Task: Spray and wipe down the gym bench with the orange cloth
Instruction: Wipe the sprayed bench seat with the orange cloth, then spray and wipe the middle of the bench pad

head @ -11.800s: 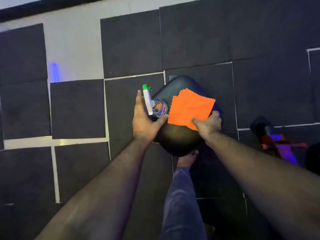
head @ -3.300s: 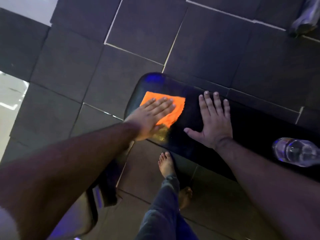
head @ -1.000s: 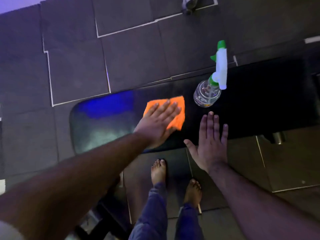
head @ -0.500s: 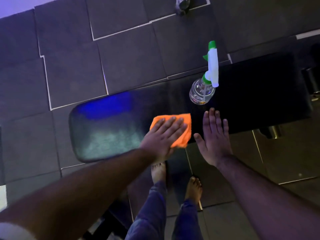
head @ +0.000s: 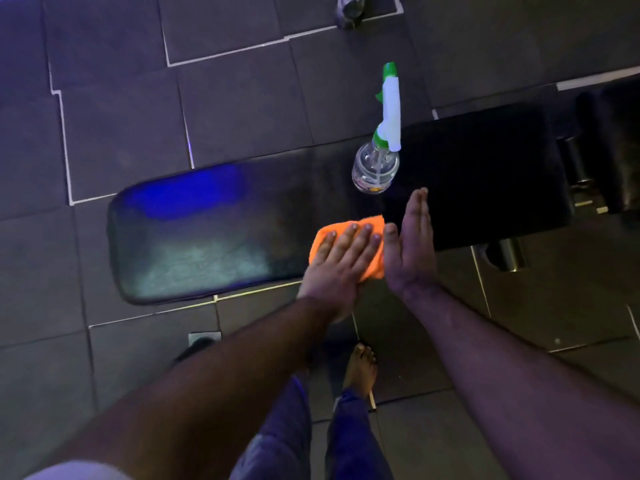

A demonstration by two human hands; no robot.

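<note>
The person stands over a long black gym bench, which lies across the dark tiled floor. The left hand lies flat on the orange cloth and presses it on the near edge of the bench pad, about in the middle of its length. Its fingers are straight and spread a little; they do not curl around the cloth, they only cover it, so orange shows at the far side and at the right under the palm.

The right hand is just beside the cloth on its right side. It is turned on its edge (the thumb side is toward the cloth), with the fingers straight and together, and it holds nothing. Whether it touches the pad or the cloth cannot be told.

A clear spray bottle with a white and green trigger head stands upright on the bench, behind the two hands and apart from them. The left part of the pad shows a blue reflection and a pale sheen. Below, one bare foot and blue trousers are visible.
</note>
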